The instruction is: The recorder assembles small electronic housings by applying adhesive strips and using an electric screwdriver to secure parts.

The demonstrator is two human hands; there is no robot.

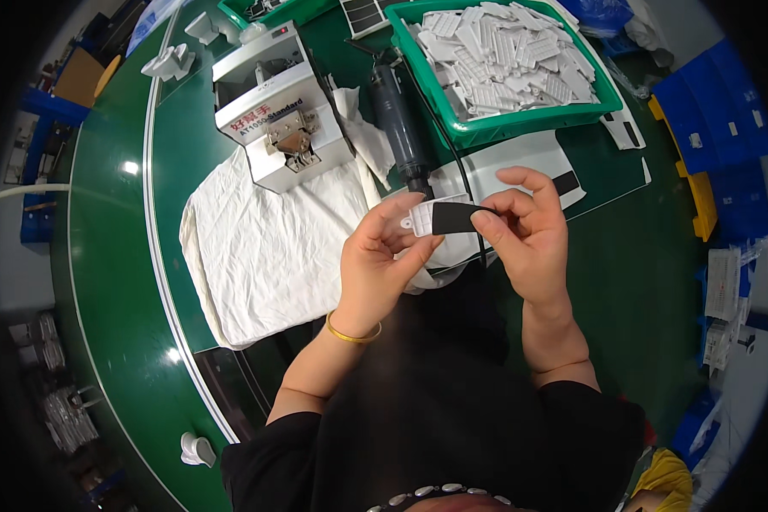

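Observation:
A small white plastic part (pixel 420 218) with a tab and hole at its end is pinched between the fingers and thumb of my left hand (pixel 374 263). A slightly curved black strip (pixel 454 218) lies along the part and covers much of it. My right hand (pixel 533 243) pinches the strip's right end between thumb and forefinger, with its other fingers curled above. Whether the strip is stuck down cannot be seen. Just beyond my hands, a dark cylindrical power tool (pixel 394 111) lies on the table, its narrow end toward the part. A white backing sheet (pixel 520 162) with a black piece lies behind my right hand.
A green bin (pixel 520 132) heaped with white plastic pieces (pixel 503 55) stands at the back. Left of it is a white tabletop machine (pixel 260 102) on a crumpled white cloth (pixel 264 264). A black cable (pixel 439 119) crosses by the bin. Blue bins (pixel 717 128) line the right.

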